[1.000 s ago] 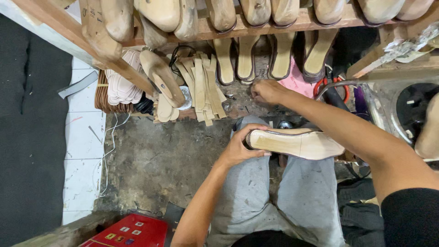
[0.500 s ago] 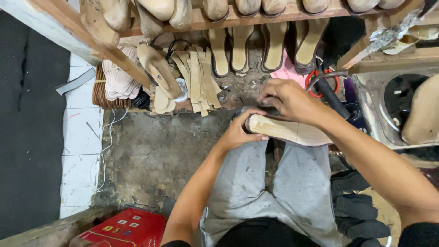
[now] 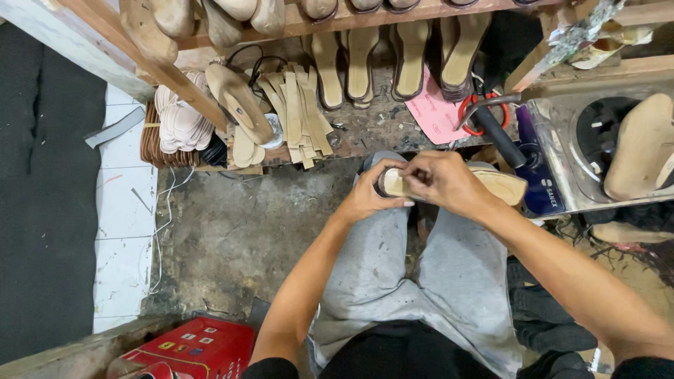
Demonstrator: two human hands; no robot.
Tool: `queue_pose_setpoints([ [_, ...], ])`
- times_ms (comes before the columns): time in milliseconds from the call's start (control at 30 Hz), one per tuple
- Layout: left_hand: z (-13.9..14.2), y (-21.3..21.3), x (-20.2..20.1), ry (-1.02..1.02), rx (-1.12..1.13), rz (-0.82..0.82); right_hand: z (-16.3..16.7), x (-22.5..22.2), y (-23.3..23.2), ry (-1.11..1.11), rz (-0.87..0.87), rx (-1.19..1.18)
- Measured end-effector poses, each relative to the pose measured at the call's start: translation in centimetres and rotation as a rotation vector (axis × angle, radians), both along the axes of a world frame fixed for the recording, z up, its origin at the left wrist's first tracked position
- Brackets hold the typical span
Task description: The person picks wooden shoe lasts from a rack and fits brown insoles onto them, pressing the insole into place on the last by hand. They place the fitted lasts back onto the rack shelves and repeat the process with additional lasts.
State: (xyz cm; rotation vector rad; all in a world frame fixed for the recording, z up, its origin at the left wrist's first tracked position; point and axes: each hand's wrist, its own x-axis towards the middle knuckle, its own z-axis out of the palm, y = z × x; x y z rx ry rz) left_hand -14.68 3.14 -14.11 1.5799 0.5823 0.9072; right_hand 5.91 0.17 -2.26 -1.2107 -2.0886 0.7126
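1. Sandal sole (image 3: 502, 184) lies flat above my grey-trousered knees (image 3: 393, 238).
2. I see my left hand (image 3: 368, 196) cupping the sole's near end.
3. My right hand (image 3: 446, 181) pinches that sole's top.

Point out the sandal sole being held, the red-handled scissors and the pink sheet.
sandal sole (image 3: 507, 185): head view, bare toe end right of the hands.
red-handled scissors (image 3: 472, 116): head view, red handle loop.
pink sheet (image 3: 430, 112): head view, its middle.
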Motion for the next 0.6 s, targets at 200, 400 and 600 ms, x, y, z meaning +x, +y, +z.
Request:
queue_pose_setpoints([
  [200, -0.2, 0.1, 0.2, -0.032, -0.073, -0.016, -0.1, 0.2, 0.2, 0.117, -0.154, -0.211],
  [400, -0.1, 0.1, -0.1, -0.005, -0.073, -0.001, -0.4, -0.2, 0.7, 0.054, -0.132, -0.140],
  [600, 0.2, 0.2, -0.2, -0.024, -0.043, 0.000, -0.9, -0.3, 1.0, 0.006, -0.083, -0.048],
])
